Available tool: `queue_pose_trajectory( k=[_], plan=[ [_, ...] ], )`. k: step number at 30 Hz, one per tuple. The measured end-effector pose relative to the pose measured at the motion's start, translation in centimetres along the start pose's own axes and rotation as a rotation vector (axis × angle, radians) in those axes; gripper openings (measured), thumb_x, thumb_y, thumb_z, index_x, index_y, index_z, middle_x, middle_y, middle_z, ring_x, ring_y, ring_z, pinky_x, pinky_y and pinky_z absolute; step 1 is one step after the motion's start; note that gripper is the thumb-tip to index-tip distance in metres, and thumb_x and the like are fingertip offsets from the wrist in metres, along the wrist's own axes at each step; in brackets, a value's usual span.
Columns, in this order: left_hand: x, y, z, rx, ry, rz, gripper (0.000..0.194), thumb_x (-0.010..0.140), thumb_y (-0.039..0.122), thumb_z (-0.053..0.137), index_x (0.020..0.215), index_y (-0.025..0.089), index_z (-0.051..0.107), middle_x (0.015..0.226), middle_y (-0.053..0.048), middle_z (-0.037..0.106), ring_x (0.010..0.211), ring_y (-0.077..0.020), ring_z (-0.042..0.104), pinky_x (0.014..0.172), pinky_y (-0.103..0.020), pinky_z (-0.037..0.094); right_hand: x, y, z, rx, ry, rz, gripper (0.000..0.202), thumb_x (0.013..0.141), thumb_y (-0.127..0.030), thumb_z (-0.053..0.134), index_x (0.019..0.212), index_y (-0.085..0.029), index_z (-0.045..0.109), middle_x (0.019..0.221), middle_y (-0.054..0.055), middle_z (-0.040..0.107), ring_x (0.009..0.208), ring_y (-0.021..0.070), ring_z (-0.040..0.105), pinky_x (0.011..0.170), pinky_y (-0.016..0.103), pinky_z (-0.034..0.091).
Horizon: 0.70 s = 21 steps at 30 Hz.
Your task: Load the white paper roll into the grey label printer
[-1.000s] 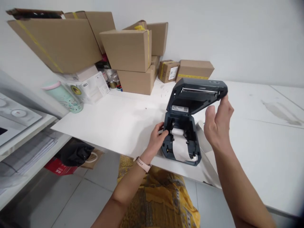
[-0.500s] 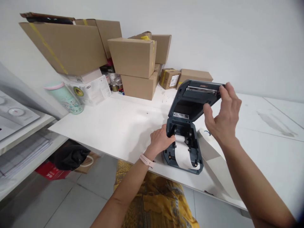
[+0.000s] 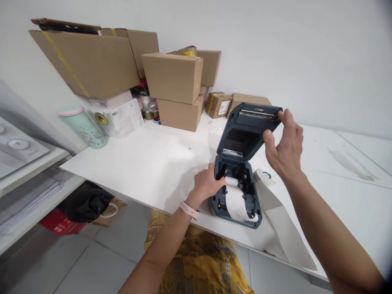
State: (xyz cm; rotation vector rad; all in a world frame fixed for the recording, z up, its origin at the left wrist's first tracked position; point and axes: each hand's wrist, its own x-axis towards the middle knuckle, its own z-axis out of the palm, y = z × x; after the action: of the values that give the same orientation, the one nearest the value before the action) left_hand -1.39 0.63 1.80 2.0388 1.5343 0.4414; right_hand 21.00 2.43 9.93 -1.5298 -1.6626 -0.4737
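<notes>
From the head camera, a dark label printer [image 3: 237, 160] sits right of centre near the front edge of a white table [image 3: 171, 151], its lid [image 3: 245, 128] raised over a white paper roll [image 3: 231, 181]. The left hand [image 3: 206, 182], above a pale pink wristband [image 3: 189, 210], grips the base's left wall, thumb over the rim, other fingers partly hidden outside. The right hand [image 3: 286, 153] spreads thumb from fingers, fingertips against the lid's front corner at right. Good handling here likely means steady support at that corner, the base held level and the left thumb clear of the roll; the paper running forward is best kept flat and straight. A loose paper strip [image 3: 294, 228] lies at lower right; cardboard boxes [image 3: 171, 77] fill the upper left.
</notes>
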Motion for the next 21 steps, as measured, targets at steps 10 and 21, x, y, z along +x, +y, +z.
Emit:
queue_pose_trajectory(
  k=[10,21],
  plan=[
    [0.1,-0.4,-0.3,0.067,-0.004,0.072,0.053,0.091,0.03,0.045,0.143,0.019,0.047,0.11,-0.011,0.076,0.105,-0.0328,0.071,0.088,-0.041,0.053,-5.2,-3.1,1.8,-0.122,-0.889,-0.246,0.041,0.101,-0.024,0.038,0.133,-0.02,0.064,0.126,0.011,0.072,0.116,0.0265,0.067,0.097,0.038,0.051],
    [0.2,-0.4,-0.4,0.132,-0.034,0.081,0.054,0.092,0.026,0.042,0.145,0.019,0.046,0.116,-0.011,0.075,0.11,-0.0305,0.07,0.09,-0.039,0.051,-5.2,-3.0,5.0,-0.013,-1.186,-0.256,0.017,0.081,-0.023,0.066,0.094,-0.014,0.072,0.099,0.017,0.075,0.087,0.0305,0.073,0.074,0.035,0.051]
  ],
)
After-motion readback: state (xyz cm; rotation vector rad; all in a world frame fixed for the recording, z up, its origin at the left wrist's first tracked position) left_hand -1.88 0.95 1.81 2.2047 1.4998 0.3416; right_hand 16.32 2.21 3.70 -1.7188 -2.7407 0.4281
